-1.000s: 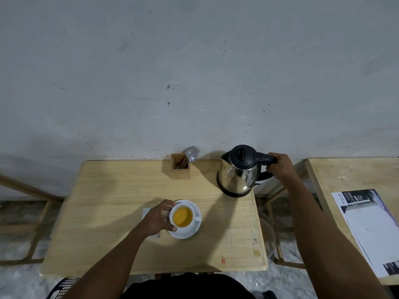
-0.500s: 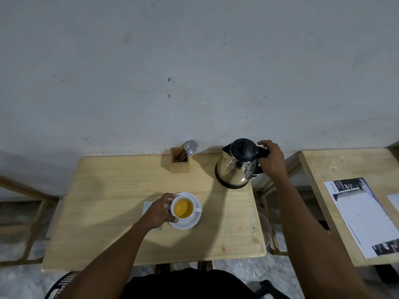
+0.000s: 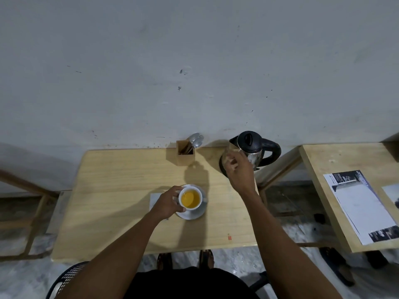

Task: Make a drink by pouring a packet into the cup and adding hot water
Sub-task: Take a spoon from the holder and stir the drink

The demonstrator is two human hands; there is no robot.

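Note:
A white cup (image 3: 190, 199) full of orange-yellow liquid sits on a white saucer (image 3: 195, 214) near the middle of the wooden table (image 3: 112, 201). My left hand (image 3: 167, 202) grips the cup's left side. The steel kettle (image 3: 253, 148) with black lid and handle stands at the table's back right corner. My right hand (image 3: 237, 167) hovers in front of the kettle, off its handle, fingers loosely apart and holding nothing. A pale packet (image 3: 154, 198) lies flat under my left hand, mostly hidden.
A wooden holder (image 3: 185, 155) with spoons stands at the back edge by the wall. A second wooden table (image 3: 336, 169) with printed sheets (image 3: 362, 207) is to the right, across a gap. A dark chair edge (image 3: 64, 281) shows at the lower left.
My right hand has let go of the kettle handle and moved left and toward me. The kettle stays at the back right corner. My left hand stays on the cup.

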